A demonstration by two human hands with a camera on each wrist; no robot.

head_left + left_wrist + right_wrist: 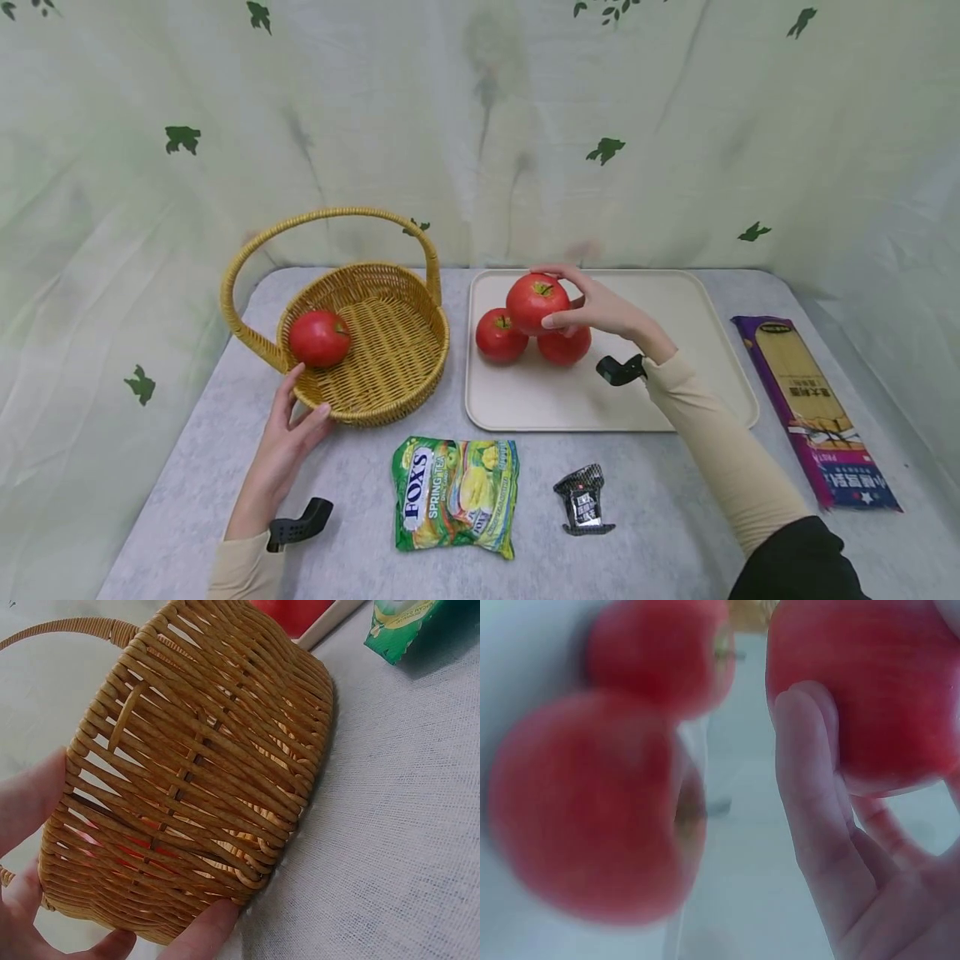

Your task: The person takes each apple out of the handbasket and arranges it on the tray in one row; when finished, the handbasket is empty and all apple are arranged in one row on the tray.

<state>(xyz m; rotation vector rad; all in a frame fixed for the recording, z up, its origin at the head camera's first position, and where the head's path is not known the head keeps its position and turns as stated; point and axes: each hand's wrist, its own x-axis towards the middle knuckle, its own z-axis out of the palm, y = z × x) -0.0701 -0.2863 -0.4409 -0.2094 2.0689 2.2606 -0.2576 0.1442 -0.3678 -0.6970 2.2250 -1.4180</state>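
My right hand (592,304) grips a red apple (534,298), raised just above two more apples on a cream tray (637,400). In the right wrist view, fingers curl round the held apple (870,690), while the lower apples (592,810) are blurred. At the left, my left hand (285,442) holds the near left side of a wicker basket (390,408) with an upright handle. The left wrist view has its thumb and fingers spread against the woven wall (187,765). Inside the basket lies one red apple (320,338).
A green candy bag (455,496) lies in front, between basket and tray. To its right is a small black packet (584,502). A long pasta pack (817,412) rests at the table's right side. Behind the table hangs a pale curtain (480,125).
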